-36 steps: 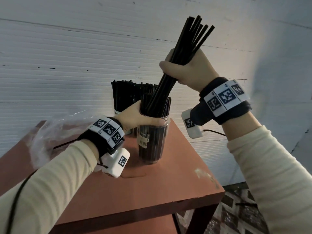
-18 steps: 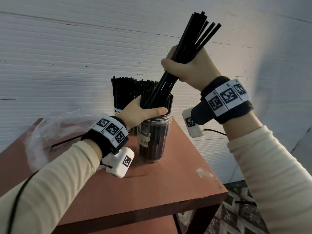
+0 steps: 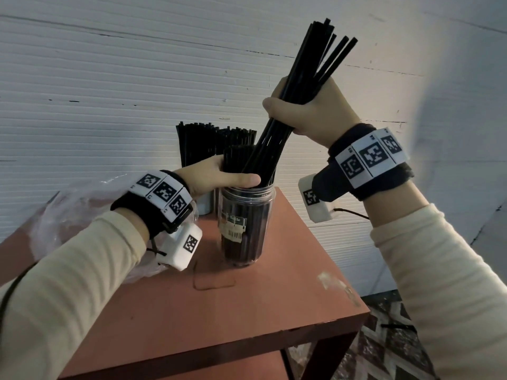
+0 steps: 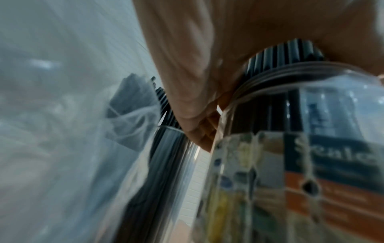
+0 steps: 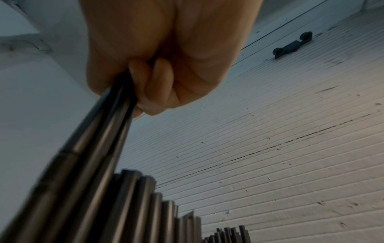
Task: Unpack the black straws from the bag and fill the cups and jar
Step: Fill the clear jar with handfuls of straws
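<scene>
A person's right hand point(image 3: 310, 111) clenches a bundle of black straws point(image 3: 296, 91) above a clear plastic jar point(image 3: 245, 223) standing upright on a reddish-brown table point(image 3: 247, 305). The bundle's long axis runs on a diagonal: its upper ends fan out toward the upper right, above the fist, while its lower ends point down and to the left into the jar's open mouth. The right wrist view shows the fingers point(image 5: 149, 82) curled tightly round the bundle point(image 5: 99, 131), which slants down to the lower left.

The left hand point(image 3: 211, 174) grips the straws already standing in the jar point(image 3: 236, 160), just above the rim, thumb stretched across the front toward the incoming bundle. Those straws stand vertical, their tops rising above the rim. In the left wrist view the palm point(image 4: 197, 65) sits against the jar's threaded neck point(image 4: 290, 75), with a printed label point(image 4: 311, 172) close below; that view is blurred.

Behind the jar, near the ribbed white wall point(image 3: 109, 78), 2 further groups of black straws point(image 3: 197, 141) stand upright in containers point(image 3: 205, 207) mostly hidden by the left hand. A crumpled clear plastic bag point(image 3: 63, 215) lies on the table's left side, beneath and beside the left forearm. Both wrists wear black bands with square-patterned white tags and white camera units.
</scene>
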